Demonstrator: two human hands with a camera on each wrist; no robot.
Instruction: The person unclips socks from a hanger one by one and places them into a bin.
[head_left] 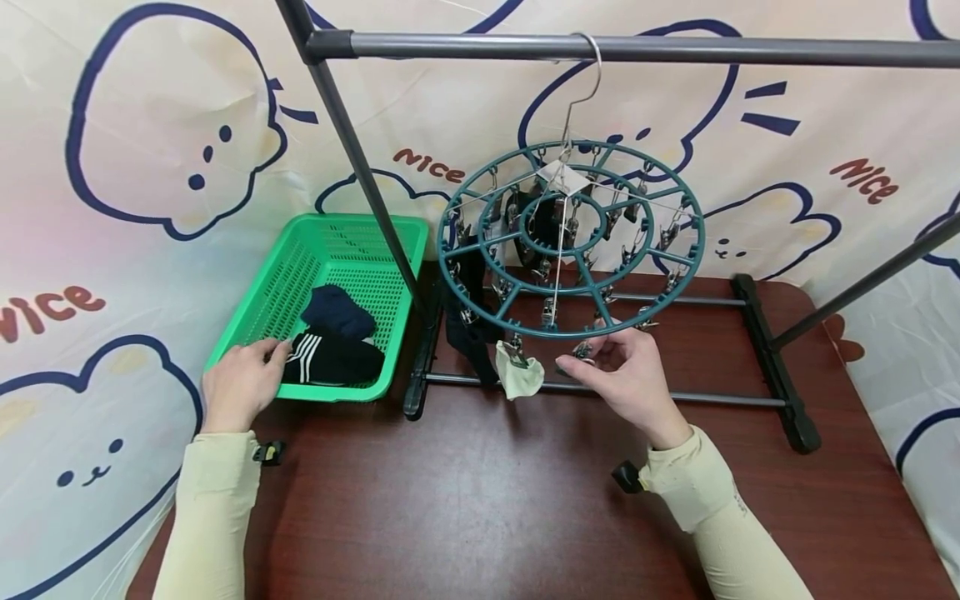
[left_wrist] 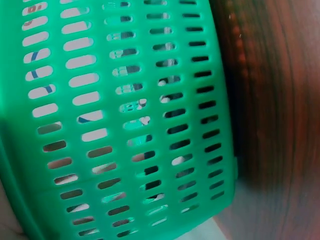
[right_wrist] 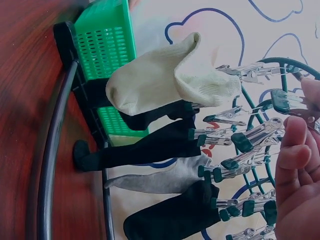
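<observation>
My right hand (head_left: 630,371) pinches a metal clip (head_left: 582,352) at the near rim of a round teal clip hanger (head_left: 570,335). Beside it, a cream sock (head_left: 519,372) hangs from another clip; the right wrist view shows this sock (right_wrist: 150,77) at close range. My left hand (head_left: 243,385) is at the left side of a green basket (head_left: 375,227), its fingertips by a black sock with white stripes (head_left: 341,360). Whether those fingers grip the sock or only touch it is not clear. A navy cloth item (head_left: 337,312) lies behind that sock.
Dark socks (right_wrist: 170,212) and a grey sock (right_wrist: 165,175) also hang from clips. The hanger hooks over a grey rack bar (head_left: 465,46), whose post (head_left: 360,158) slants down beside the basket. The rack's feet (head_left: 795,417) stand on a brown table (head_left: 480,500).
</observation>
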